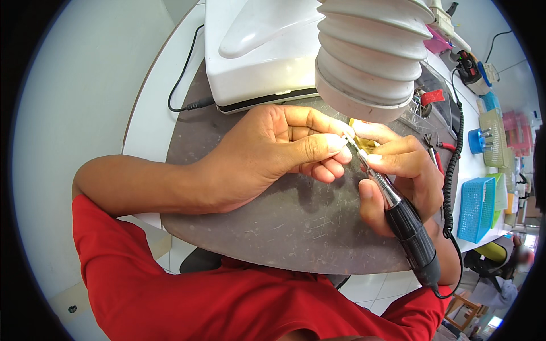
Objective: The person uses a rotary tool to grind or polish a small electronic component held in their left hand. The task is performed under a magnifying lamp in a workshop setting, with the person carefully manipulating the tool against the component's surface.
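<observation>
My right hand point(401, 165) is closed around a rotary handpiece point(418, 238) with a ribbed black grip and a metal collar. Its slim tip points up and left, meeting the fingertips of my left hand point(267, 148). That hand is closed, thumb pressed to the fingers, pinching a small pale piece point(345, 138) mostly hidden by the fingertips, so its kind cannot be made out. Something yellowish shows between the two hands, partly covered by my right fingers. Both hands are above a scratched grey work mat point(284, 227), under the wide mouth of a white ribbed suction hose point(369, 85).
A white machine housing point(256, 68) stands behind my left hand, a black cord plugged into its side. A coiled black cable point(453, 170) runs down on the right. Beyond it are red-handled pliers point(438, 156), a blue basket point(476, 209) and a blue bur holder point(478, 140).
</observation>
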{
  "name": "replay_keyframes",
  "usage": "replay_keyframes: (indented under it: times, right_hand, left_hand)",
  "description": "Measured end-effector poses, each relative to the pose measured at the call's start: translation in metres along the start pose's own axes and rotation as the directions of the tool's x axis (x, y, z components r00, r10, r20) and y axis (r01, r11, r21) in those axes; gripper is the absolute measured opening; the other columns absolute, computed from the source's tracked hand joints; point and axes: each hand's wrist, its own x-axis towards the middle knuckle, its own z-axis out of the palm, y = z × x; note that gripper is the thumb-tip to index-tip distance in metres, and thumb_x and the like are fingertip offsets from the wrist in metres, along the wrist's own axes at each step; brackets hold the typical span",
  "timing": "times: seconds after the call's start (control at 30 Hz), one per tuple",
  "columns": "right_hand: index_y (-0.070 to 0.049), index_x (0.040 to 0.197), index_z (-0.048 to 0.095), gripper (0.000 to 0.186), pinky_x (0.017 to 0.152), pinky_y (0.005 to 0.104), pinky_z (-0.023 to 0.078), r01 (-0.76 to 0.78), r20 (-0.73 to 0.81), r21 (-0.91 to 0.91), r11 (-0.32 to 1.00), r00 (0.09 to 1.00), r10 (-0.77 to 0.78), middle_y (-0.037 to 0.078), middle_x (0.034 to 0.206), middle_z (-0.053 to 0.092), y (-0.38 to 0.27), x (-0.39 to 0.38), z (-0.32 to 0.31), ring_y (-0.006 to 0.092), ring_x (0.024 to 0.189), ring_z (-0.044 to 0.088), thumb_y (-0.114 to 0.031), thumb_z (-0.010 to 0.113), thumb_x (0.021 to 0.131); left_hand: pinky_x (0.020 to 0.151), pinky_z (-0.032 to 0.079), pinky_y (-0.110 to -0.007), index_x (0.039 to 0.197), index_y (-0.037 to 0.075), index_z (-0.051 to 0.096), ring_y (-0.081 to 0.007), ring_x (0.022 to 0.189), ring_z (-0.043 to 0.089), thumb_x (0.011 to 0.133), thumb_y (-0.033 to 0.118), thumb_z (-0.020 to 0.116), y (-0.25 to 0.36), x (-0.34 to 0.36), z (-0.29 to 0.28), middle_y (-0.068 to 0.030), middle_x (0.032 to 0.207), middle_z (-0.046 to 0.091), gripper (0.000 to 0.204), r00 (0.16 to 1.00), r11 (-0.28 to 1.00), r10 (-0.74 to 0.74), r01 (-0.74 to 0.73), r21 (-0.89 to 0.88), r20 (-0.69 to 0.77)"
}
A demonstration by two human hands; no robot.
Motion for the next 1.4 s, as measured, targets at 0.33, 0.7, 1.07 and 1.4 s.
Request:
replay_keyframes:
  times: [0.33, 0.7, 1.07, 1.4]
  right_hand:
    - [0.005, 0.095, 0.053, 0.022, 0.088, 0.0515, 0.045, 0.017, 0.017, 0.036, 0.999, 1.0, -0.018, 0.016, 0.086, 0.055, 0.0016, -0.001, -0.0004, 0.0406, 0.098, 0.06, -0.001, 0.061, 0.076]
    - [0.005, 0.094, 0.053, 0.021, 0.086, 0.0464, 0.047, 0.019, 0.013, -0.003, 1.0, 1.0, -0.019, 0.017, 0.084, 0.055, -0.0009, 0.0008, -0.0013, 0.0381, 0.096, 0.061, -0.001, 0.062, 0.076]
    - [0.005, 0.097, 0.05, 0.022, 0.08, 0.0444, 0.049, 0.031, 0.025, 0.003, 1.0, 0.999, -0.031, 0.016, 0.085, 0.053, 0.0014, 0.0002, -0.0023, 0.0395, 0.092, 0.061, -0.003, 0.061, 0.079]
    - [0.004, 0.096, 0.052, 0.023, 0.079, 0.0423, 0.049, 0.007, 0.041, 0.045, 0.999, 0.999, -0.009, 0.016, 0.086, 0.053, 0.0014, 0.0013, -0.0013, 0.0431, 0.097, 0.059, -0.002, 0.063, 0.077]
  left_hand:
    - [0.074, 0.051, -0.023, 0.109, -0.004, 0.055, -0.0112, 0.083, 0.059, 0.09, 0.013, 0.057, 0.0007, -0.0014, 0.0004, -0.0092, 0.095, 0.061, 0.025, 1.0, 1.0, -0.007, 0.007, -0.027, 0.005]
    - [0.074, 0.052, -0.024, 0.109, -0.004, 0.055, -0.0116, 0.083, 0.06, 0.09, 0.012, 0.058, -0.0006, -0.0012, 0.0001, -0.0101, 0.096, 0.061, 0.025, 1.0, 1.0, 0.001, -0.001, -0.009, -0.005]
    - [0.073, 0.052, -0.023, 0.113, -0.004, 0.053, -0.0112, 0.082, 0.06, 0.09, 0.012, 0.058, 0.0003, -0.0011, -0.0002, -0.0097, 0.094, 0.061, 0.029, 1.0, 1.0, 0.002, -0.002, -0.019, 0.008]
    - [0.071, 0.051, -0.023, 0.113, -0.005, 0.054, -0.0106, 0.079, 0.059, 0.09, 0.013, 0.058, 0.0016, -0.0026, -0.0018, -0.0088, 0.092, 0.061, 0.029, 1.0, 0.998, -0.02, 0.02, -0.067, 0.006]
